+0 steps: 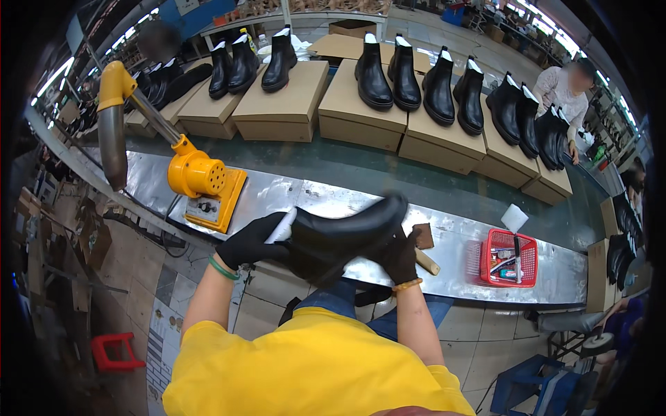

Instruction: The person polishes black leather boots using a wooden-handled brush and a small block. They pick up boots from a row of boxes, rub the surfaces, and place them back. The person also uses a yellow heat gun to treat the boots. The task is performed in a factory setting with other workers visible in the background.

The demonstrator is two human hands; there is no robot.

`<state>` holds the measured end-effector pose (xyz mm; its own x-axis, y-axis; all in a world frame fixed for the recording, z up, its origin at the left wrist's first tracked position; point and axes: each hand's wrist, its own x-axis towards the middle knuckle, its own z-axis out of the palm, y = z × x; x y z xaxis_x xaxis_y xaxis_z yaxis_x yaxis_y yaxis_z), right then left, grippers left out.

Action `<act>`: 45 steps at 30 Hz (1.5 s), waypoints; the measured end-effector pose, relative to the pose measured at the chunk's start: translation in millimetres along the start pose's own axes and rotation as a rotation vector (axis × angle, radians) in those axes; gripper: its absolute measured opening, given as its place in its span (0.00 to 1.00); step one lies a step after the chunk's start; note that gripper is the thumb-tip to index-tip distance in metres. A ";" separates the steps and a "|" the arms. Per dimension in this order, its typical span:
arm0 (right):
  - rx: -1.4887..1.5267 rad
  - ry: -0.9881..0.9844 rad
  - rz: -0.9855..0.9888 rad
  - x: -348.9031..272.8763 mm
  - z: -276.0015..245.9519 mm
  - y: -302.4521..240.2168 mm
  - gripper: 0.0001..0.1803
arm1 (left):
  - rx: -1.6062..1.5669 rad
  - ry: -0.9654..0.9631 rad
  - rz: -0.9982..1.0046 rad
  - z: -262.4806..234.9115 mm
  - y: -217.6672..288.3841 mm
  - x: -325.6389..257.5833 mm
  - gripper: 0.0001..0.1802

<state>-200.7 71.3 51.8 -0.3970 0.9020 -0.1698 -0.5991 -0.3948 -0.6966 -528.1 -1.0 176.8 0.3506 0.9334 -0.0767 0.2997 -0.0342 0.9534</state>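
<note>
A black ankle boot (340, 232) is held sideways in front of me, its toe pointing right and up, above the near edge of the metal bench (458, 243). My left hand (253, 239), in a black glove, grips the boot's shaft where white lining shows at the opening. My right hand (401, 260), also gloved in black, is closed round the toe end from below; some of its fingers are hidden by the boot. Just right of that hand lie a brush's pale handle (427, 262) and a brown block (423, 236).
A yellow machine (198, 177) with a drooping grey nozzle (112, 149) stands at left. At right sits a red basket (510, 258) of small tubes, with a white block (514, 218) by it. Beyond, boots (374, 80) stand on cardboard boxes (362, 118). Another person (562, 93) works far right.
</note>
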 end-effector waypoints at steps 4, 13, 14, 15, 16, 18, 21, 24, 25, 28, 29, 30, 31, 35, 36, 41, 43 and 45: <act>0.311 -0.233 0.187 -26.8 13.6 -10.2 0.48 | 0.475 -0.119 0.176 -8.1 45.0 -0.2 0.32; 0.343 -0.199 0.090 -53.6 40.0 -5.6 0.53 | 1.314 0.121 0.259 19.2 67.8 14.2 0.39; 0.354 -0.215 0.084 -53.3 40.5 -5.5 0.52 | 1.349 0.201 0.330 24.4 60.2 17.7 0.39; 0.362 -0.233 0.078 -51.6 39.8 -6.8 0.51 | 1.258 0.150 0.291 28.1 52.0 21.7 0.42; 0.370 -0.249 0.069 -50.3 38.9 -8.0 0.51 | 1.216 0.176 0.311 30.6 45.7 26.1 0.43; 0.344 -0.209 0.066 -50.5 33.6 -3.7 0.51 | 1.128 0.225 0.349 33.6 36.9 32.0 0.44; 0.343 -0.195 0.049 -50.9 28.1 2.7 0.50 | 1.000 0.444 0.536 34.5 27.0 31.4 0.48; 0.429 -0.212 0.030 -53.8 30.5 3.5 0.49 | 0.742 0.899 0.633 46.9 2.3 30.0 0.52; 0.473 -0.227 0.026 -55.0 30.8 2.4 0.48 | 0.543 0.947 0.592 49.1 -4.2 31.7 0.51; 0.524 -0.267 0.005 -55.2 36.0 5.8 0.48 | -0.036 0.777 0.354 75.9 -53.7 44.0 0.42; 0.530 -0.276 0.001 -54.7 37.8 8.7 0.48 | -0.112 0.552 0.249 86.3 -75.5 47.5 0.35; 0.533 -0.281 -0.010 -53.3 35.8 11.5 0.48 | -0.337 0.357 0.191 97.7 -68.7 51.3 0.32; 0.519 -0.286 0.008 -51.9 33.0 16.3 0.49 | -0.539 0.188 0.090 107.7 -58.4 52.9 0.30; 0.443 -0.300 0.087 -48.6 32.4 25.8 0.49 | -0.917 0.091 0.222 114.7 -52.9 61.1 0.32; 0.415 -0.299 0.103 -47.5 33.6 26.9 0.49 | -1.049 0.076 0.281 110.4 -54.4 65.0 0.32; -0.201 -0.094 0.262 -45.7 34.2 25.3 0.34 | -0.753 0.233 0.107 74.7 -26.0 49.1 0.35; -0.318 -0.011 0.257 -46.5 38.6 19.8 0.30 | -0.628 0.380 0.135 60.3 -17.0 31.9 0.34; -0.331 0.062 0.259 -42.7 31.7 17.2 0.28 | -0.472 0.503 0.140 42.9 -20.9 10.9 0.36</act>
<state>-216.1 20.4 69.2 -0.4565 0.7931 -0.4032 -0.2254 -0.5415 -0.8099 -492.5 -5.4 143.6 -0.1297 0.9873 0.0915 -0.1755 -0.1137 0.9779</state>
